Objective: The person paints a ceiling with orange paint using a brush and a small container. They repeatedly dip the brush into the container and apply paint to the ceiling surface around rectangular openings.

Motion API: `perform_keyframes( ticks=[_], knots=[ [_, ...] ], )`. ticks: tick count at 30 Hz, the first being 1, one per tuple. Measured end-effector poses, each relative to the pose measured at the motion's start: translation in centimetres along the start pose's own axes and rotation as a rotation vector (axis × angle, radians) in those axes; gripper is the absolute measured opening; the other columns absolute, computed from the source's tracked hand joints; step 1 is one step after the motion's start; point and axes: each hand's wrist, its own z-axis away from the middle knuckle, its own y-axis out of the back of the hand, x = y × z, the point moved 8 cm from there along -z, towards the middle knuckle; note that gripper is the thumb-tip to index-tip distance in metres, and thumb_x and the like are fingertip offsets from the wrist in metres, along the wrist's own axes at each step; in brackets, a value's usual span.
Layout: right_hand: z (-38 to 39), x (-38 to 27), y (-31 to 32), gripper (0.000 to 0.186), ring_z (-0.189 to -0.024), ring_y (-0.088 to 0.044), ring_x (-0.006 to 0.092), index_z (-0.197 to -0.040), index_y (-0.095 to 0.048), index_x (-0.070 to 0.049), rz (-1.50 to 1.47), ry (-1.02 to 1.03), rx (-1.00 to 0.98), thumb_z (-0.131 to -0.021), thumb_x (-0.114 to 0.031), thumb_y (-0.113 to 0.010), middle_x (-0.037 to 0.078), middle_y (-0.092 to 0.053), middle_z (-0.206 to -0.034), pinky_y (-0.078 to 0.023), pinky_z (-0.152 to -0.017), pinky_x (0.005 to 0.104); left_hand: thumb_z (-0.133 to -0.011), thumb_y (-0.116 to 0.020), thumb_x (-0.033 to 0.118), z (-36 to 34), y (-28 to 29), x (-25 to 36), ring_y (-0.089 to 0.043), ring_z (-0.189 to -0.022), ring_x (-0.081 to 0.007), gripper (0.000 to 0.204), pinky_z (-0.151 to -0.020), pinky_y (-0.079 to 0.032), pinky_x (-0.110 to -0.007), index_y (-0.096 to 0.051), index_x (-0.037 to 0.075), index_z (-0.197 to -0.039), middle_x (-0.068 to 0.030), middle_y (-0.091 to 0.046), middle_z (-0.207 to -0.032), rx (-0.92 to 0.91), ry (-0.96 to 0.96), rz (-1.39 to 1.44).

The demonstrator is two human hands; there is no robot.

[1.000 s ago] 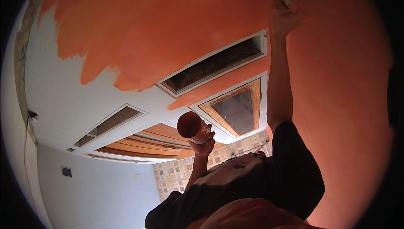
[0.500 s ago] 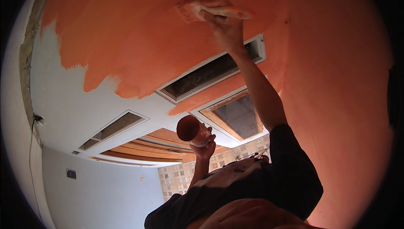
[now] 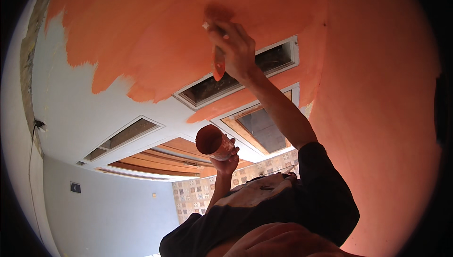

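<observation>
High on the orange-painted wall [image 3: 155, 25], my right hand [image 3: 233, 44] is closed around a paintbrush [image 3: 218, 63]. Its orange handle points down, and its bristles, blurred and dark, are up against the wet-looking orange paint. Lower down, my left hand [image 3: 226, 160] grips a paint-smeared cup [image 3: 219, 146], tilted so that its dark reddish mouth shows. How much paint is inside cannot be made out. Pale unpainted wall [image 3: 71, 96] lies left of the ragged orange edge.
A framed vent opening [image 3: 222, 87] sits below my right hand, with a window [image 3: 264, 129] under it. Further left are a second vent opening [image 3: 125, 136] and a wooden door [image 3: 155, 160]. A cable [image 3: 31, 162] hangs at the far left. Patterned tiles [image 3: 191, 195] cover the floor.
My right hand has turned and come slightly down and left. The brush, earlier lying sideways with bristles to the left, now stands handle down. The cup stays nearly in place.
</observation>
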Motion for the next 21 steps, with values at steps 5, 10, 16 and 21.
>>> perform_keyframes(
  ticks=[5, 10, 16, 21],
  knots=[
    [0.4, -3.1, -2.8, 0.031, -0.083, -0.07, 0.0214, -0.107, -0.071, -0.008, -0.616, -0.102, 0.034, -0.08, 0.005, -0.075, 0.008, -0.073, -0.102, -0.057, -0.067, 0.0292, -0.096, -0.054, 0.05, -0.1, -0.3, -0.5, -0.058, -0.09, -0.0288, 0.064, -0.063, -0.05, -0.028, -0.05, 0.006, -0.142, -0.0199, -0.057, -0.122, -0.014, 0.022, 0.048],
    [-1.8, 8.3, 4.7, 0.013, -0.096, -0.069, 0.016, -0.104, -0.067, 0.005, -0.742, -0.387, 0.405, -0.092, -0.001, -0.07, 0.01, -0.067, -0.106, -0.058, -0.085, 0.0281, -0.097, -0.053, 0.052, 0.9, -0.2, -0.3, -0.058, -0.091, -0.0286, 0.066, -0.064, -0.05, -0.029, -0.049, 0.006, -0.143, -0.0188, -0.057, -0.121, -0.011, 0.008, 0.015],
    [-2.7, 13.3, 13.6, 0.007, -0.082, -0.068, 0.012, -0.093, -0.07, 0.006, -0.021, -0.34, 0.608, -0.089, 0.01, -0.067, 0.006, -0.07, -0.091, -0.062, -0.076, 0.0275, -0.097, -0.052, 0.053, 1.9, 0.4, 0.4, -0.058, -0.093, -0.0287, 0.065, -0.064, -0.05, -0.029, -0.049, 0.006, -0.142, -0.0186, -0.057, -0.122, 0.009, 0.01, 0.008],
    [-4.1, 6.6, 5.3, 0.037, -0.08, -0.066, 0.019, -0.105, -0.072, -0.011, 0.195, -0.101, 0.27, -0.072, 0.005, -0.073, 0.005, -0.07, -0.098, -0.056, -0.065, 0.0308, -0.097, -0.053, 0.053, 2.0, 0.2, 0.5, -0.058, -0.093, -0.0287, 0.064, -0.065, -0.051, -0.029, -0.051, 0.007, -0.142, -0.0192, -0.058, -0.123, -0.015, 0.008, 0.044]
  ],
)
